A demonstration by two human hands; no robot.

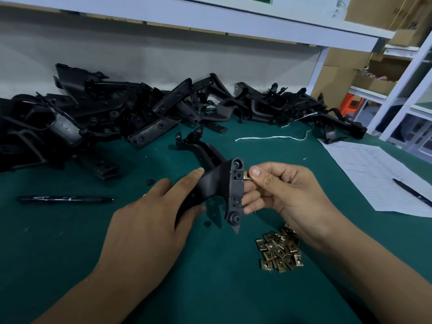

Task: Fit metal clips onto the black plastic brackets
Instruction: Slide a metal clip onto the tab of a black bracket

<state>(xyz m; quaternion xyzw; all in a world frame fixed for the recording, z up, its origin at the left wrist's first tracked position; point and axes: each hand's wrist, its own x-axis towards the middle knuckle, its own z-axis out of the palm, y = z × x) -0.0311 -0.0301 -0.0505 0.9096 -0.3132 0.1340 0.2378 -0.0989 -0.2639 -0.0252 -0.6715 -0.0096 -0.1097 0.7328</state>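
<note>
Your left hand (149, 220) is gripping a black bracket (217, 190) above the green surface's (70, 242) middle. Your right hand (287, 195) is pinching a metal clip (246, 175) against the bracket's right edge. Loose clips (280, 250) are lying nearer the front edge; the bracket pile (117, 111) is lining the back edge.

Two bare forearms come in from the bottom of the frame, one from the lower left and one from the lower right. No sleeves, gloves or watch show on either. The left hand (149, 218) and the right hand (287, 195) have short, plain, unpainted nails.
</note>
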